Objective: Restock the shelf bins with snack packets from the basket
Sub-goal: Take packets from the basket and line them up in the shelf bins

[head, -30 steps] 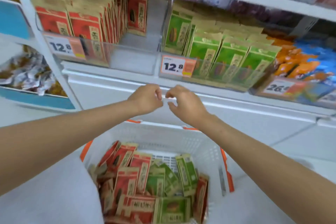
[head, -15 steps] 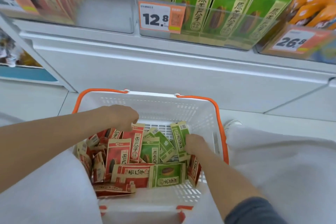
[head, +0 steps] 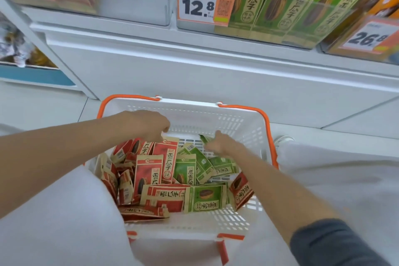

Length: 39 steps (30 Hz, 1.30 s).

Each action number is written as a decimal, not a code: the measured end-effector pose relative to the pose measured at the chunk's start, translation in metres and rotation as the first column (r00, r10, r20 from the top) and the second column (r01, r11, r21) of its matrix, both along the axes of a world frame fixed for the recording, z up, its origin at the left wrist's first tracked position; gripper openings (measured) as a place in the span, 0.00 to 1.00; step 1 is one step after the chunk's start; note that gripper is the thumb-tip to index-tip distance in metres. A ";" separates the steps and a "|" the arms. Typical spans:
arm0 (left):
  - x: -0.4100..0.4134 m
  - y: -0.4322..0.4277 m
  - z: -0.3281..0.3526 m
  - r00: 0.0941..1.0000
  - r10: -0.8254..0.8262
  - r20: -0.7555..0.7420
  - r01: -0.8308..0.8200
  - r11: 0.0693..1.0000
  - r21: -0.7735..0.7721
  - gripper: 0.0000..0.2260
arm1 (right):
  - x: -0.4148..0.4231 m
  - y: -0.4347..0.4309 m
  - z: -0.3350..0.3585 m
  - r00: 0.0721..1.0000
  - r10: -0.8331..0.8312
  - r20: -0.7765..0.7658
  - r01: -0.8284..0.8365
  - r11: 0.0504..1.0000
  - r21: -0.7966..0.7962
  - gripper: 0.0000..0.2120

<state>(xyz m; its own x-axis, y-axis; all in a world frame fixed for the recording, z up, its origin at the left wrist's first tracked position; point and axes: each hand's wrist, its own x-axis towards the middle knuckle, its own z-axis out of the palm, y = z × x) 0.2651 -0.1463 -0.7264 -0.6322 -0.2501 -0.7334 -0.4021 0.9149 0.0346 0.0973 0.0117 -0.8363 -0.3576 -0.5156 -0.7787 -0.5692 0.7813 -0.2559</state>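
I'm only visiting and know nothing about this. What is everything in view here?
basket: one, white with orange handles, in front of the shelf
red snack packets: many, red and tan, mostly in the basket's left side
green snack packets: several, green, in the basket's right side
shelf bins: three partly seen, clear, above; red, green and orange packets inside
price tags: three, white and orange, on the bin fronts
left hand: one, fingers curled over the red packets; grip unclear
right hand: one, at the green packets; grip unclear

An orange-and-white paper price tag (head: 201,7) read 12.8, a second tag (head: 371,38) 26.8; a blurred blue-fronted side shelf (head: 36,76) held perhaps wrapped sweets (head: 13,49)
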 end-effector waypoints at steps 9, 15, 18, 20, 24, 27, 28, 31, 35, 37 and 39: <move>-0.018 -0.002 0.044 0.739 0.474 -0.479 -0.199 0.833 0.517 0.12 | -0.006 -0.044 0.195 0.872 0.057 0.486 0.088 0.959 -0.271 0.15; -0.018 -0.022 0.074 0.466 0.793 -0.392 -0.247 0.542 0.803 0.11 | -0.026 -0.047 0.230 0.965 0.076 0.252 0.093 0.798 -0.595 0.09; -0.019 -0.026 0.081 0.387 0.831 -0.399 -0.242 0.509 0.826 0.10 | -0.028 -0.052 0.237 0.961 0.031 0.275 0.166 0.730 -0.663 0.04; -0.021 -0.029 0.083 0.364 0.840 -0.403 -0.229 0.500 0.835 0.07 | -0.030 -0.053 0.240 0.968 0.022 0.250 0.163 0.701 -0.694 0.04; -0.027 -0.032 0.088 0.312 0.877 -0.365 -0.230 0.443 0.866 0.07 | -0.030 -0.056 0.247 0.974 0.018 0.226 0.160 0.651 -0.742 0.04; -0.031 -0.034 0.088 0.253 0.892 -0.374 -0.227 0.430 0.874 0.08 | -0.030 -0.057 0.248 0.977 0.018 0.211 0.154 0.624 -0.766 0.05; -0.033 -0.034 0.087 0.243 0.886 -0.395 -0.222 0.447 0.866 0.07 | -0.029 -0.058 0.248 0.981 0.014 0.192 0.144 0.610 -0.779 0.07; -0.039 -0.033 0.094 0.200 0.837 -0.510 -0.183 0.543 0.819 0.09 | -0.026 -0.058 0.253 0.983 -0.035 0.181 0.174 0.502 -0.847 0.15; -0.050 -0.042 0.136 0.064 0.744 -0.665 -0.031 0.668 0.744 0.15 | -0.028 -0.062 0.279 0.997 -0.070 -0.027 -0.006 0.292 -0.956 0.31; -0.059 -0.057 0.167 0.017 0.646 -0.763 -0.007 0.764 0.646 0.14 | -0.031 -0.071 0.301 0.971 -0.114 -0.211 -0.183 0.213 -0.960 0.30; -0.071 -0.073 0.198 -0.054 0.571 -0.820 -0.020 0.820 0.572 0.16 | -0.034 -0.084 0.326 0.912 -0.202 -0.358 -0.333 0.149 -0.931 0.26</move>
<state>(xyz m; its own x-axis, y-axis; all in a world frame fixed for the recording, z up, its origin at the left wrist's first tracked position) 0.1937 -0.2195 -0.5283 -0.6932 -0.6001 0.3992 0.0383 0.5224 0.8518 0.0635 -0.0726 -0.5104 -0.3419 -0.7583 0.5550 -0.8408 -0.0170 -0.5411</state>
